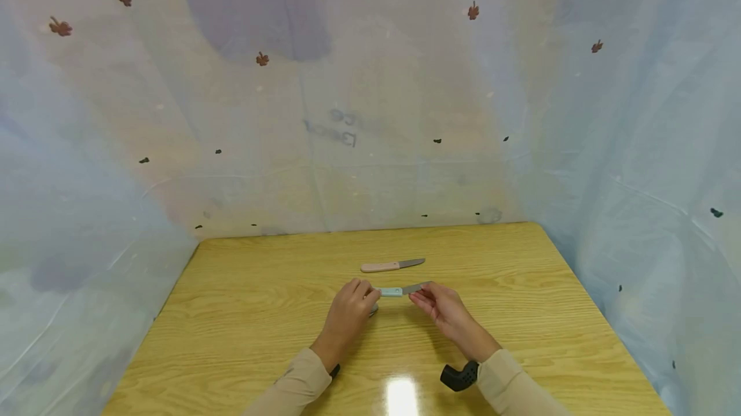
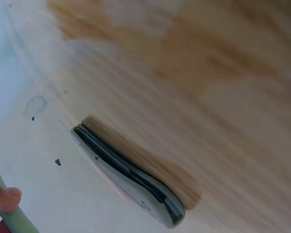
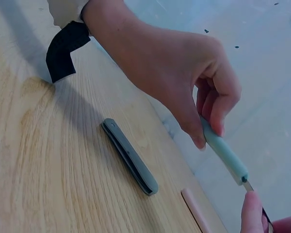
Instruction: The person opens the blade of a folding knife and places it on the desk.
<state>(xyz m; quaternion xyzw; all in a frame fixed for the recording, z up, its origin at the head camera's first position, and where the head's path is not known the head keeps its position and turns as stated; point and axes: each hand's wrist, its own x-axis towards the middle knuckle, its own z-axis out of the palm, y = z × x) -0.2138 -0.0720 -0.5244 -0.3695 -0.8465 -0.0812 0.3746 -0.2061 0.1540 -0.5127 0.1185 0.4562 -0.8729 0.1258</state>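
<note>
Between both hands a folding knife with a mint-green handle (image 1: 391, 292) is held up over the table, its blade out and pointing right. My left hand (image 1: 347, 307) pinches the end of that handle with thumb and fingers. At the other end, my right hand (image 1: 448, 313) pinches the grey blade near its tip; in the right wrist view only some right fingers (image 3: 252, 213) show. A grey-green folding knife (image 3: 128, 155), slotted along its side with no blade extended, lies under the left hand, mostly hidden in the head view. Farther back lies a pink-handled knife (image 1: 381, 267), blade extended to the right.
The wood-grain table (image 1: 255, 313) carries the knives. Pale plastic sheeting (image 1: 370, 184) with small leaf and dark marks hangs behind and on both sides. A black wrist mount (image 1: 460, 377) sits at the right sleeve, close over the table.
</note>
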